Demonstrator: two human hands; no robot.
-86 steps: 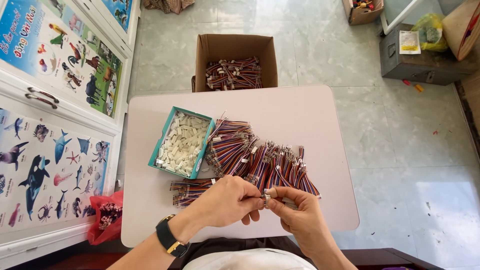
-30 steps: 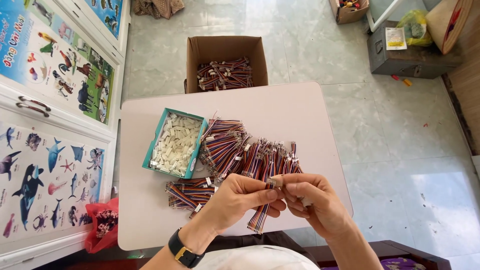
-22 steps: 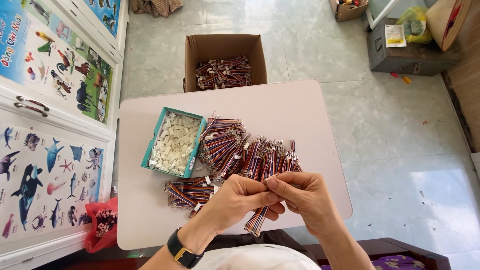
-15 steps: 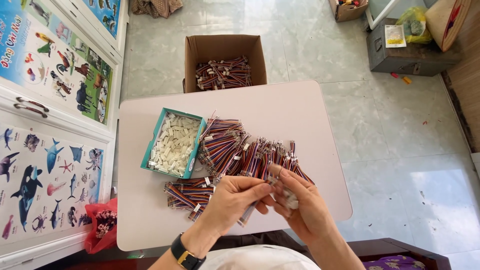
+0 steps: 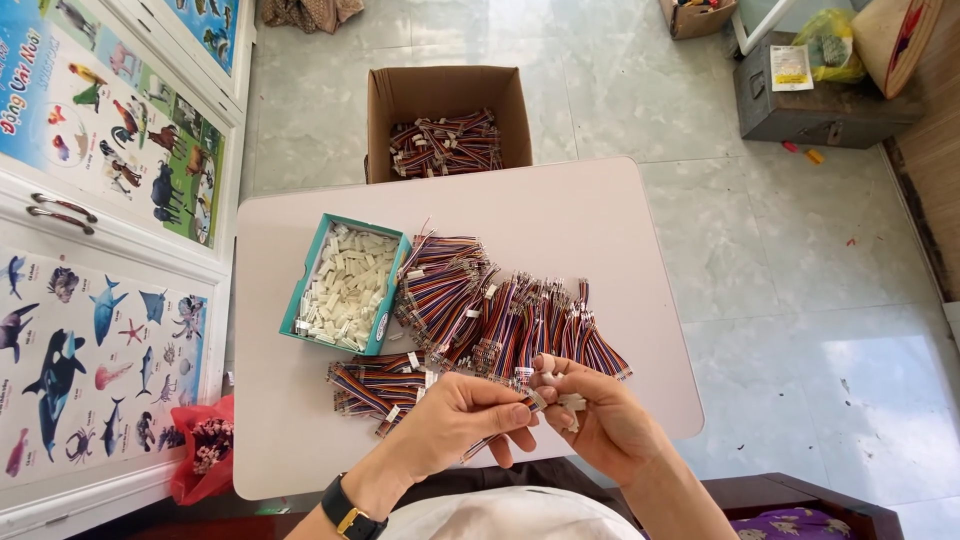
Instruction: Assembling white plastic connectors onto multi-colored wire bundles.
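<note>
My left hand (image 5: 455, 425), with a black watch on the wrist, pinches one multicoloured wire bundle (image 5: 497, 438) near the table's front edge. My right hand (image 5: 598, 417) meets it fingertip to fingertip and holds a small white connector (image 5: 572, 403) at the bundle's end. Just beyond both hands lies a heap of striped wire bundles (image 5: 500, 315) on the pale pink table (image 5: 560, 220). A teal box of white connectors (image 5: 345, 284) stands to the left of the heap.
An open cardboard box (image 5: 445, 92) with more wire bundles sits on the tiled floor past the table. Cabinets with animal posters (image 5: 100, 200) line the left. A red bag (image 5: 205, 450) lies at the lower left; a grey metal box (image 5: 820, 100) stands at the upper right.
My hands have kept working one bundle in front of me, shifting slightly. The right hand has closed in again on the bundle's end with a white connector. The heap is unchanged.
</note>
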